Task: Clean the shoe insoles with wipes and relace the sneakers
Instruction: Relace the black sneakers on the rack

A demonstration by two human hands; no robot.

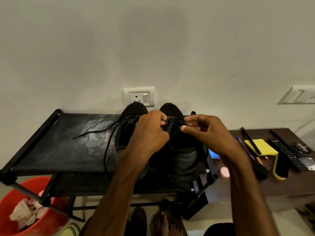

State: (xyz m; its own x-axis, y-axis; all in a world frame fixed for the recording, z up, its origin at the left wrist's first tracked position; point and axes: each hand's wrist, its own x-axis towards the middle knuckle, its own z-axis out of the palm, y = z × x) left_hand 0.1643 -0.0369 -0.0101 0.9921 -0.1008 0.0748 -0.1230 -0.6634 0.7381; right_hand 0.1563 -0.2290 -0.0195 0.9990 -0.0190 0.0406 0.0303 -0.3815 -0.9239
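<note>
Our forearms reached up from the bottom edge to a black fabric shelf rack that stood against the wall. A dark wooden tabletop stood just beside it on the right, and a red bucket sat on the floor below its left end, holding crumpled wipes. Two black sneakers sat side by side on the rack's top shelf, toes toward the wall: the left sneaker and the right sneaker. Our left grip was clenched on the lace over the right sneaker's tongue, fingers curled round it. Our right grip pinched the same lace between thumb and forefinger, just beside the left. The left sneaker's loose lace trailed out across the dusty shelf fabric. On the tabletop lay a remote, a yellow-edged brush, a yellow pad and, near the rack, a small pink disc.
</note>
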